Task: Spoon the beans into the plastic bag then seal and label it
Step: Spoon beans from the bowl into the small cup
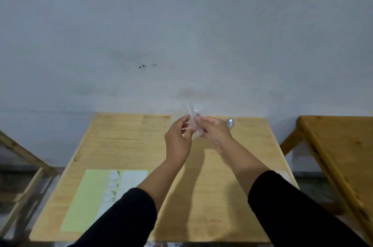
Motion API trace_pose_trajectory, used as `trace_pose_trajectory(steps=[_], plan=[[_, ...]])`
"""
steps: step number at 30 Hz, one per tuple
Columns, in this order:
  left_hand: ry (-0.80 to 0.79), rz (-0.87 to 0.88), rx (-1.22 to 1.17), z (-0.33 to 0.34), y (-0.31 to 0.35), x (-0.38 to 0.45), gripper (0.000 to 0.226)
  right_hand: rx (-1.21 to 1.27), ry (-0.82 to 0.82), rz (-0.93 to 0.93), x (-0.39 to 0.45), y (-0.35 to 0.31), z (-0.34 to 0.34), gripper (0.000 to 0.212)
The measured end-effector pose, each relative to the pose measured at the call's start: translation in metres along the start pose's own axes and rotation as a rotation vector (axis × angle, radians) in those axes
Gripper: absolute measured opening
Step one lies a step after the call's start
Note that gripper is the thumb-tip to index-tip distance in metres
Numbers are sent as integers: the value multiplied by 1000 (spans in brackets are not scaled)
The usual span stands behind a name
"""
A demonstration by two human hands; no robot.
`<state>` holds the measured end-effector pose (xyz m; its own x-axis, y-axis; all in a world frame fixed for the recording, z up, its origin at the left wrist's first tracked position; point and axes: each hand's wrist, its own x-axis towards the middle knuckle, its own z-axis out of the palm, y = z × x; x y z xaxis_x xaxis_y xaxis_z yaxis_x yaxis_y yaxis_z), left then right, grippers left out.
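While both arms are reaching out over the pale wooden table [232, 196], I am seeing the left hand [177, 139] and right hand [215, 131] pinching a thin, clear plastic bag [192, 117] between curled fingertips, edge-on and raised. A rounded metal spoon [230, 123], probably, is lying just beyond, and a green-and-white label sheet [94, 196] is sitting flat at near left.

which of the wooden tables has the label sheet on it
The middle table, the one under both hands; the green and white label sheet lies on its near left. The table at right shows bare wood.
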<state>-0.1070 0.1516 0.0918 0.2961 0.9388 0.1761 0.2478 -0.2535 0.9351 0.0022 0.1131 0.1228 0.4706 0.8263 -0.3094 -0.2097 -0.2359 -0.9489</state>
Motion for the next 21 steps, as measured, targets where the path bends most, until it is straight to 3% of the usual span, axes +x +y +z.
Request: trace_pose_trajectory(steps=[10, 16, 21], plan=[[-122, -25, -104, -49, -15, 51, 45, 98, 58, -27, 28, -5, 60, 16], [-105, -70, -65, -45, -19, 56, 30, -96, 125, -92, 35, -8, 60, 5], [-26, -58, 40, -36, -15, 59, 22, -334, 174, -267, 38, -6, 61, 26]])
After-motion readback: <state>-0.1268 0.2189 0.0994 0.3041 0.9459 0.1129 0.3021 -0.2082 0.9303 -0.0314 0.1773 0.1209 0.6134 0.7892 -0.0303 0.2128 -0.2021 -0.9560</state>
